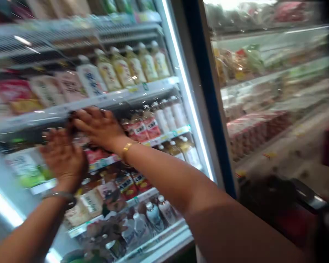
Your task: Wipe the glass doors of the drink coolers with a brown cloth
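Observation:
Both my hands reach into an open fridge full of drinks. My right hand lies palm down with fingers stretched out, just under the edge of a white shelf, among small red-labelled bottles. My left hand is raised beside it, fingers up, close to the same spot. A dark thing shows between the two hands, too blurred to name. A gold bracelet is on my right wrist and a watch on my left. The whole view is smeared by motion.
Yellow-labelled bottles and cartons stand on the shelf above. Water bottles fill the bottom shelf. A blue door post divides this fridge from a glass-fronted case of packaged goods on the right.

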Tool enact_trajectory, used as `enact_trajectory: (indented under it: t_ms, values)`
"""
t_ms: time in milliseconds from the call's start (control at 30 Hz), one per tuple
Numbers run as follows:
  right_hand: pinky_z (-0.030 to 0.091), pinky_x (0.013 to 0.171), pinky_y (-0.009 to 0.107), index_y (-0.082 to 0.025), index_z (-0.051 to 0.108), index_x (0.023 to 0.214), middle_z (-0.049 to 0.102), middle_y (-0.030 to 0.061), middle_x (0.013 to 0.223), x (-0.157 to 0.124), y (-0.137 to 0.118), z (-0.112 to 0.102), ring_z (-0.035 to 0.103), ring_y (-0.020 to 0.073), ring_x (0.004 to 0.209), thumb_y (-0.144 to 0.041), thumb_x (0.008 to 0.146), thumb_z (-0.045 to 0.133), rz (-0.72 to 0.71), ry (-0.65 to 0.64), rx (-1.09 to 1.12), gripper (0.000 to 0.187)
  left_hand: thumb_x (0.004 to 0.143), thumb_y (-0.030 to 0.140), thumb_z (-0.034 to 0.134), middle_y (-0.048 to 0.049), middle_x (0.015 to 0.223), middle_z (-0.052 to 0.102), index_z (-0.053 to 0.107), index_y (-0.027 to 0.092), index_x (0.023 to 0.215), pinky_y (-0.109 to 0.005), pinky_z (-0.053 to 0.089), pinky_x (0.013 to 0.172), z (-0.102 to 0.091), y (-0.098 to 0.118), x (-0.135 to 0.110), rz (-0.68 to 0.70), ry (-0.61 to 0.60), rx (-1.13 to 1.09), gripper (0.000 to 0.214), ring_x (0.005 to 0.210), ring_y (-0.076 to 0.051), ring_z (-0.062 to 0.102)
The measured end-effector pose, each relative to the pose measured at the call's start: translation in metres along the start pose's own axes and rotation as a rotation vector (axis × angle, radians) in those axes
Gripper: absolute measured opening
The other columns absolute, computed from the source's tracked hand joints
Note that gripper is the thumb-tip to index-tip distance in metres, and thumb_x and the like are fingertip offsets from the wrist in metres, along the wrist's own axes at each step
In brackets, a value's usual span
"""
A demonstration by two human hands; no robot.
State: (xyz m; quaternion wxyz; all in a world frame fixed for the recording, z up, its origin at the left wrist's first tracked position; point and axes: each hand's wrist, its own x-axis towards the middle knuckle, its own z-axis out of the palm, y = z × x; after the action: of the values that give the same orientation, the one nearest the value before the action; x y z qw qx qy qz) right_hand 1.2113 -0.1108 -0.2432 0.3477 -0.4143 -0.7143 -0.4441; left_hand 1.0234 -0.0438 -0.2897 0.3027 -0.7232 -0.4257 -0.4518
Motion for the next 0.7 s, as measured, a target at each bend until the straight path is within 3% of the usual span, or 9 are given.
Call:
enact_trajectory:
  t_ms: [67, 200, 300, 433, 500, 567, 700]
  values:
    - [0.037, 0.105, 0.046, -0.027, 0.051, 0.146, 0.038, 0.0018, 0.168, -0.003, -0.005, 0.013, 0.034, 0.0264, 0.15, -0.023, 0.101, 0.037, -0.106, 0.091, 0.046, 0.047, 0.104, 0.039, 0.029, -0.0021, 0.177, 0.0, -0.001, 0.03, 0.167, -0.067, 0.001, 0.13, -0.005, -0.019, -0.001, 0.018, 0.173, 0.085, 0.07, 0.163, -0.031, 0.002]
    - [0.04, 0.096, 0.043, -0.031, 0.063, 0.129, 0.056, 0.0008, 0.152, -0.018, 0.032, 0.034, 0.045, 0.0259, 0.134, -0.029, 0.102, 0.045, -0.267, 0.153, 0.028, 0.032, 0.103, 0.039, 0.032, -0.0132, 0.173, 0.016, 0.016, 0.016, 0.167, -0.059, 0.006, 0.132, 0.005, -0.026, -0.003, 0.036, 0.234, 0.182, 0.069, 0.163, -0.029, 0.011]
    - [0.038, 0.094, 0.045, -0.03, 0.064, 0.127, 0.059, 0.0046, 0.148, -0.006, 0.053, 0.031, 0.047, 0.0287, 0.126, -0.028, 0.103, 0.044, -0.167, 0.205, 0.005, 0.031, 0.104, 0.037, 0.032, -0.0134, 0.172, 0.02, 0.024, 0.015, 0.165, -0.056, 0.004, 0.133, 0.005, -0.021, -0.005, 0.041, 0.259, 0.202, 0.066, 0.163, -0.027, 0.014]
    - [0.035, 0.093, 0.051, -0.023, 0.063, 0.128, 0.055, 0.014, 0.15, 0.023, 0.034, 0.03, 0.044, 0.0347, 0.125, -0.025, 0.104, 0.037, 0.05, 0.293, -0.018, 0.035, 0.104, 0.036, 0.034, -0.0112, 0.171, 0.025, 0.031, 0.017, 0.163, -0.055, 0.006, 0.133, 0.001, -0.021, -0.007, 0.043, 0.277, 0.203, 0.062, 0.162, -0.026, 0.016]
    - [0.035, 0.092, 0.05, -0.023, 0.063, 0.128, 0.055, 0.013, 0.149, 0.023, 0.019, 0.036, 0.043, 0.0345, 0.126, -0.025, 0.104, 0.038, 0.034, 0.312, -0.028, 0.034, 0.104, 0.035, 0.036, -0.0099, 0.171, 0.027, 0.032, 0.019, 0.163, -0.055, 0.007, 0.133, 0.001, -0.021, -0.008, 0.036, 0.285, 0.193, 0.061, 0.162, -0.026, 0.017]
    - [0.035, 0.093, 0.047, -0.027, 0.064, 0.127, 0.057, 0.0073, 0.148, 0.01, 0.014, 0.042, 0.044, 0.0311, 0.126, -0.027, 0.104, 0.042, -0.075, 0.312, -0.039, 0.031, 0.105, 0.035, 0.035, -0.0093, 0.171, 0.027, 0.031, 0.022, 0.163, -0.055, 0.007, 0.133, 0.004, -0.019, -0.009, 0.006, 0.292, 0.179, 0.06, 0.162, -0.026, 0.019]
    - [0.036, 0.093, 0.041, -0.033, 0.066, 0.123, 0.063, -0.0009, 0.141, -0.028, 0.046, 0.043, 0.046, 0.025, 0.123, -0.033, 0.102, 0.052, -0.296, 0.296, -0.065, 0.025, 0.106, 0.037, 0.038, -0.014, 0.172, 0.019, 0.019, 0.018, 0.166, -0.06, 0.002, 0.131, 0.012, -0.001, -0.005, -0.068, 0.333, 0.151, 0.066, 0.162, -0.029, 0.013]
